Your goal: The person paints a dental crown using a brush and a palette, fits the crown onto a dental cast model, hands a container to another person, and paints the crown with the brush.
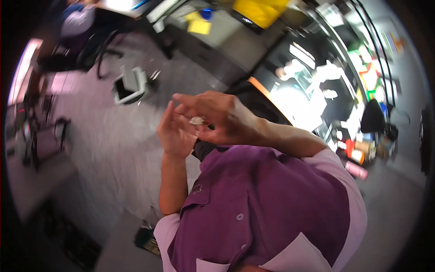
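Observation:
My left hand (174, 133) is raised in front of my chest, palm turned up and fingers stretched out. Over it reaches my right hand (224, 115), coming across from the right with its fingers bent. A small whitish piece (197, 120) shows between the two hands, by the right hand's fingers and thumb, which appear closed on it. It is too small and blurred to name. Some of the left hand's fingers are hidden behind the right hand.
A white bin (144, 81) with a dark inside stands on the grey floor (113, 140). Beyond it, a person (77, 22) sits on a dark chair. A grey drawer cabinet (199, 52) and a brightly lit, cluttered desk (290, 97) lie ahead and right. A yellow item (260, 11) sits farther back.

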Demonstrator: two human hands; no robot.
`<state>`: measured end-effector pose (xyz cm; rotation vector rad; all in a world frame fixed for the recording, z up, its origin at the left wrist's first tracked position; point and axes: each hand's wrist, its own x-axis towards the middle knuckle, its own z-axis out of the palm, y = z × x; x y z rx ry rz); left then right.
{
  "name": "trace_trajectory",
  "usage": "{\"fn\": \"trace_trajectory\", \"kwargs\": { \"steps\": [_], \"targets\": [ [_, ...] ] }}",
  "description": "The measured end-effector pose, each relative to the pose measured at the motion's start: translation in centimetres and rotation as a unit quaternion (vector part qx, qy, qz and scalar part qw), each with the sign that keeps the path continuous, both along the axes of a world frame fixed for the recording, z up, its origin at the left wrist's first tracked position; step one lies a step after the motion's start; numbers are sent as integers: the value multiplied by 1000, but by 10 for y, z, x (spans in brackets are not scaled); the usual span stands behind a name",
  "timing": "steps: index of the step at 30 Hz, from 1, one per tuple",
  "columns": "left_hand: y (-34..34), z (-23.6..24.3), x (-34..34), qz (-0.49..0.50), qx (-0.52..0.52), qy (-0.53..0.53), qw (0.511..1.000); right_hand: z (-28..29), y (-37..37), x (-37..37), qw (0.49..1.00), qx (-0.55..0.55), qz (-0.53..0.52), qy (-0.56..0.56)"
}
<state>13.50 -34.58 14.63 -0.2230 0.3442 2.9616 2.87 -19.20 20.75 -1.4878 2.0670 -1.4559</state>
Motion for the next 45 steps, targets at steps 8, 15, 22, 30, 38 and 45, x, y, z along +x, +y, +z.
{"fn": "trace_trajectory", "kwargs": {
  "steps": [8,15,22,30,38,45],
  "targets": [
    [128,-34,-126,-227,12,-2,974,-33,158,-42,973,65,-208,-78],
    [305,-96,-217,-367,-207,28,907,-105,341,-59,877,64,-470,-73],
    [405,-136,-251,-389,-285,153,862,-143,443,-68,843,28,-525,-116],
    [426,-151,-239,-351,-323,264,838,-152,465,-53,859,-27,-491,-139],
    [429,-161,-236,-354,-296,278,843,-148,468,-45,870,-37,-476,-126],
    [429,-163,-232,-322,-285,318,845,-155,465,-42,870,-79,-475,-102]
  ]
}}
